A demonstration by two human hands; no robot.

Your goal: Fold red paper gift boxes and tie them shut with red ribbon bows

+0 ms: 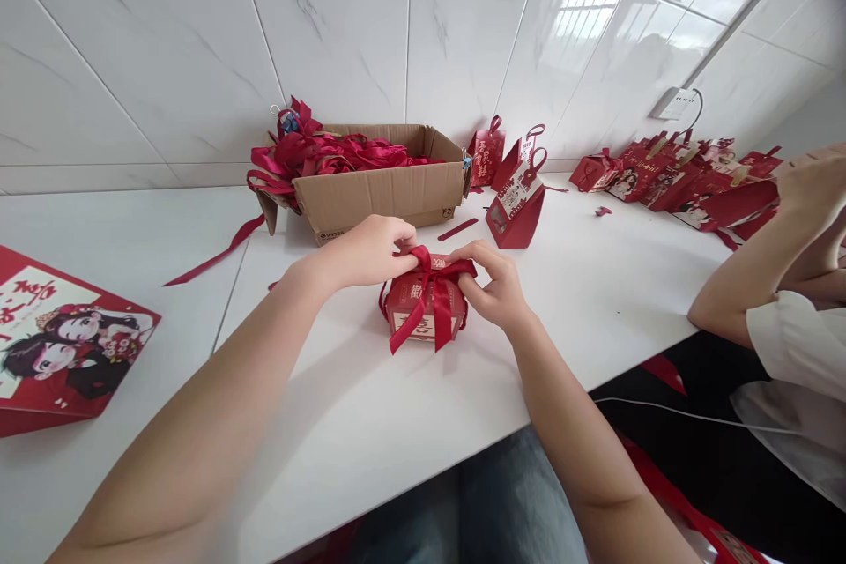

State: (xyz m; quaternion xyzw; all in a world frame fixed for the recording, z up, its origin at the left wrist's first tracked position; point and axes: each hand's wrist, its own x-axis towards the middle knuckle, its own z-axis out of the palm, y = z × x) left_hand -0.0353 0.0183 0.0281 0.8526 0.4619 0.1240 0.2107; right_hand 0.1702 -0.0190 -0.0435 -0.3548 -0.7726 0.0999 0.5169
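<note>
Red gift box [425, 328] sits on the white surface [370, 432] just in front of the carton [383, 194], before its right half, with a printed panel facing away from the carton. Around it goes a red ribbon [436, 275] tied in a bow, two tails falling down the front. What matters most is how that bow lies between the hands: its long axis runs left to right, roughly along the carton's long side, one loop at either end. The left hand [374, 251], the closer of the two to the carton, has thumb and fingers closed on the left loop; the right hand [495, 286], farther out from the carton, pinches the right loop between thumb and forefinger. Neither is nearer the bow, since both touch it, and the knot lies between them (how tight it is, I cannot tell).

More ribbon [350, 154] is heaped inside the carton and spills over its left end. Tent-shaped boxes [529, 225] stand to the carton's right, with a short strip [457, 229] near its front right corner. Well to the carton's right are clustered red boxes [635, 181] and a co-worker's arm [760, 264]. Left and forward of the carton rests a couple-printed box [72, 352].
</note>
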